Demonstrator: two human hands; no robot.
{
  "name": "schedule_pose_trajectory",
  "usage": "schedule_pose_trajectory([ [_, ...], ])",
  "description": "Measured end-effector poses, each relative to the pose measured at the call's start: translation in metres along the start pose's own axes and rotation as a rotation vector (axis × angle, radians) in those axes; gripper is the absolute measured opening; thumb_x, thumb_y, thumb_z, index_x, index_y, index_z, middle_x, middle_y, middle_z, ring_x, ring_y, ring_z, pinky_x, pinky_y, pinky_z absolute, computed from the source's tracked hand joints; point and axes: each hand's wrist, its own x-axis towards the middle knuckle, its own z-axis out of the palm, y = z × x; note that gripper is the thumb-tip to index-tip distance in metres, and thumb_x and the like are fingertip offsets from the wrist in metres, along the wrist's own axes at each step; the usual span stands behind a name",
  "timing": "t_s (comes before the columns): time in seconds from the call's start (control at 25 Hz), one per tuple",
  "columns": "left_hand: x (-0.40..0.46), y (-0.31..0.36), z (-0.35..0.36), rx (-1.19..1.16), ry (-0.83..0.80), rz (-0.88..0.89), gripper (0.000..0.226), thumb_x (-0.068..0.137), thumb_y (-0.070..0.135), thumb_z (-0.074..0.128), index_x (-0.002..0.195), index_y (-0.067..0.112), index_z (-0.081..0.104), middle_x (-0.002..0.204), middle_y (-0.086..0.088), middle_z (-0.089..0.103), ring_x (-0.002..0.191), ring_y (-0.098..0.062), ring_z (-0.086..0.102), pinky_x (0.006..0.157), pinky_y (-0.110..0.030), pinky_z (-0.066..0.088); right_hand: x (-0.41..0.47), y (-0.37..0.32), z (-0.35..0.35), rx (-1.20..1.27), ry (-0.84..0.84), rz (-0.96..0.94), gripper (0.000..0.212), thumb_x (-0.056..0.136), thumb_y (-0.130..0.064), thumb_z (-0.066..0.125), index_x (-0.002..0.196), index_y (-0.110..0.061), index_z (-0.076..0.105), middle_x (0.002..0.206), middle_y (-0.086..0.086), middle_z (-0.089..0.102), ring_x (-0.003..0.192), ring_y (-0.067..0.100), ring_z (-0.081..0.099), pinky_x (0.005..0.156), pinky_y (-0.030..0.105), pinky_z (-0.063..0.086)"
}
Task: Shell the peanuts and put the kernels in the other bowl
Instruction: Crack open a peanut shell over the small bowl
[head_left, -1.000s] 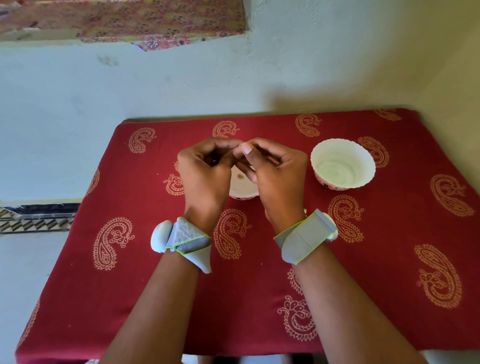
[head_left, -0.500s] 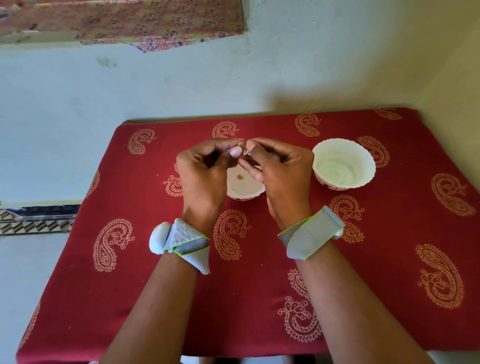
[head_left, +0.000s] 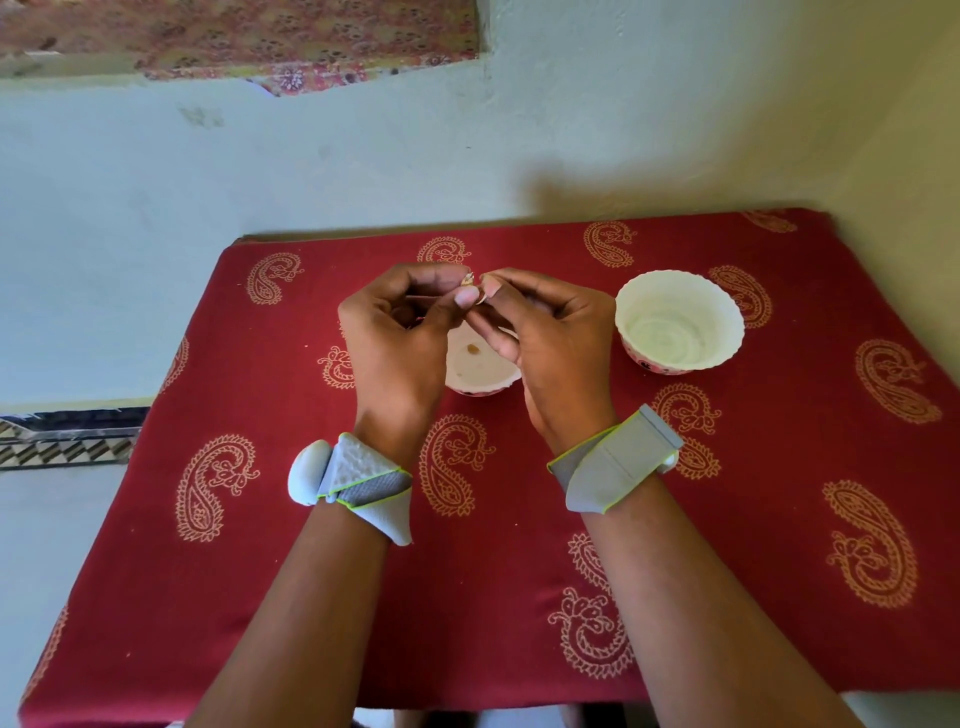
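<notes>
Hands were doing all the work over the middle of the table (head_left: 779, 545), which had a red cloth with orange paisley prints on it. Left hand (head_left: 400, 338) and right hand (head_left: 550, 338) were brought together thumb to thumb, both with fingers curled in, pinching one small pale peanut (head_left: 469, 280) between the fingertips. It sat right at the top of the two hands, held up in the air above the near bowl. Couldn't tell whether the shell was cracked yet, it was too tiny and mostly covered by fingers.

That near bowl (head_left: 480, 371) was white and sat directly under the hands, mostly hidden by them. One little brown kernel (head_left: 472, 348) was lying on its bottom, nothing else visible in the part I could see. The other bowl (head_left: 679, 322), white with a scalloped rim and a pinkish pattern on the outside, stood off to the right, apart from the right hand, and looked bare inside.

Both wrists had grey bands on: left wristband (head_left: 363, 483) with a rounded white pod on its outer side, right wristband (head_left: 613, 462) wrapped flat. Pale green wall (head_left: 363, 156) ran behind the table.
</notes>
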Motion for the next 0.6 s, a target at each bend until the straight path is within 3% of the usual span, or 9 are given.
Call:
schedule_pose_trajectory([
  [0.08,0.0021,-0.0013,-0.0020,0.027,0.018,0.022,0.018,0.081,-0.001,0.081,0.090,0.014,0.076,0.087,-0.002,0.077,0.077,-0.013,0.072,0.069,-0.025,0.056,-0.0015,0.0009,0.0012,0.017,-0.022,0.025,0.010,0.092,0.010,0.067,0.099,0.016,0.072,0.092,0.025,0.073,0.084,0.028,0.074,0.078,0.039,0.064],
  [0.36,0.0025,0.0026,-0.0031,0.018,0.009,0.020,0.020,0.080,0.001,0.083,0.091,0.015,0.075,0.085,0.001,0.075,0.080,-0.015,0.071,0.076,-0.036,0.061,-0.0002,-0.0025,0.0021,0.092,0.009,0.107,0.006,0.090,0.010,0.068,0.092,0.012,0.073,0.087,0.023,0.073,0.081,0.026,0.075,0.077,0.037,0.064],
  [0.48,0.0030,0.0002,-0.0033,0.001,-0.012,0.020,0.019,0.082,-0.001,0.081,0.094,0.011,0.074,0.088,-0.004,0.074,0.084,-0.018,0.070,0.081,-0.042,0.061,-0.0010,-0.0042,0.0024,0.103,0.013,0.116,0.005,0.090,0.010,0.068,0.091,0.011,0.073,0.088,0.024,0.072,0.080,0.026,0.074,0.076,0.037,0.063],
  [0.6,0.0001,0.0005,-0.0024,-0.010,-0.035,0.034,0.015,0.085,-0.003,0.077,0.096,0.006,0.072,0.089,-0.010,0.072,0.083,-0.019,0.068,0.077,-0.035,0.059,-0.0015,-0.0072,0.0020,0.108,0.012,0.125,0.008,0.091,0.009,0.068,0.087,0.007,0.074,0.086,0.022,0.072,0.076,0.025,0.074,0.076,0.037,0.064],
])
